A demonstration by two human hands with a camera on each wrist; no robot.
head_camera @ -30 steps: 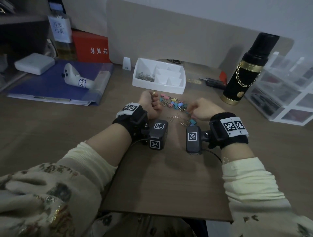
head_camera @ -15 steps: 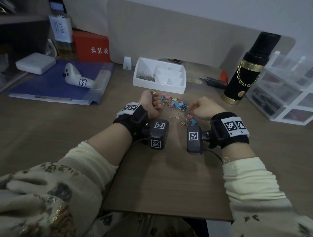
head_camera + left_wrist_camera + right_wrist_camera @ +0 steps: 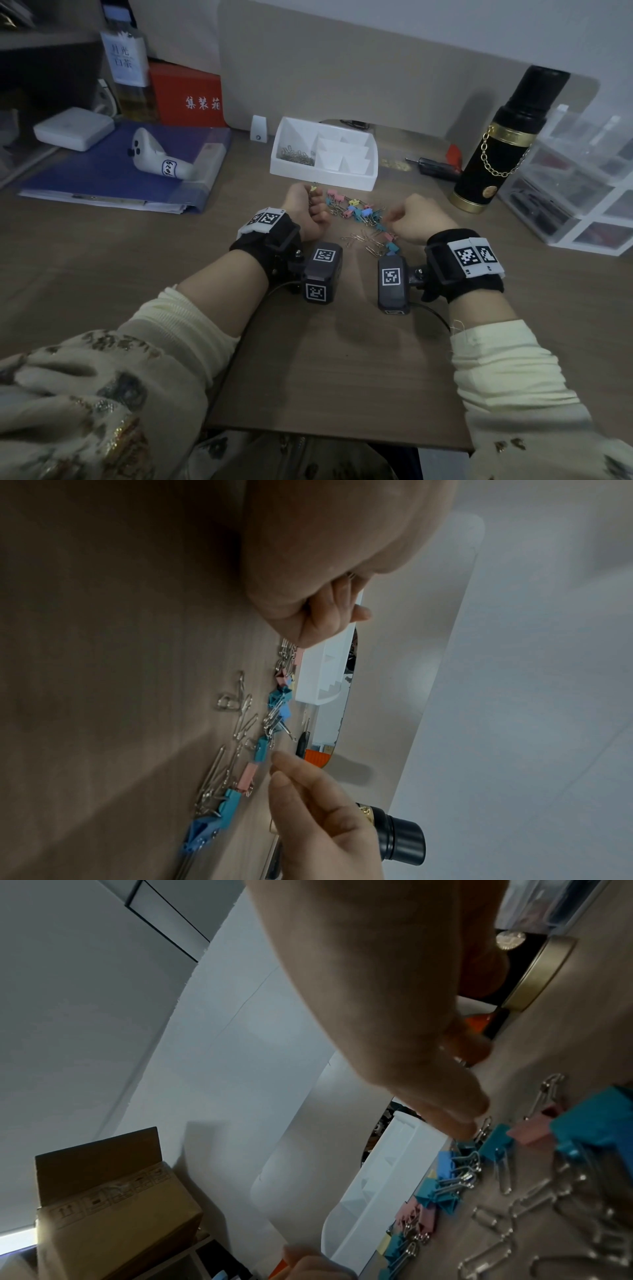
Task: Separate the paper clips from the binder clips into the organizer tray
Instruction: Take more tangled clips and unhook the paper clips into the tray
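Observation:
A white organizer tray (image 3: 356,178) stands at the back, with paper clips (image 3: 297,156) in its left compartment. In front of it lies a mixed pile of coloured binder clips (image 3: 354,209) and loose paper clips (image 3: 359,240). My left hand (image 3: 308,214) is a fist by the pile's left end, gripping small clips (image 3: 313,187) that stick out on top; their kind is unclear. My right hand (image 3: 390,219) sits at the pile's right side. Its thumb and forefinger tips (image 3: 467,1130) pinch the end of a paper clip (image 3: 484,1127) beside a teal binder clip (image 3: 495,1144).
A black and gold flask (image 3: 496,150) stands at the right, with clear plastic drawers (image 3: 589,192) beyond it. A black tool (image 3: 435,168) lies behind the pile. At the left are a blue folder (image 3: 102,171) with a white controller (image 3: 157,161) and a red box (image 3: 188,96).
Hardly anything differs. My right hand has edged slightly along the pile's right side, and my left fist stays where it was.

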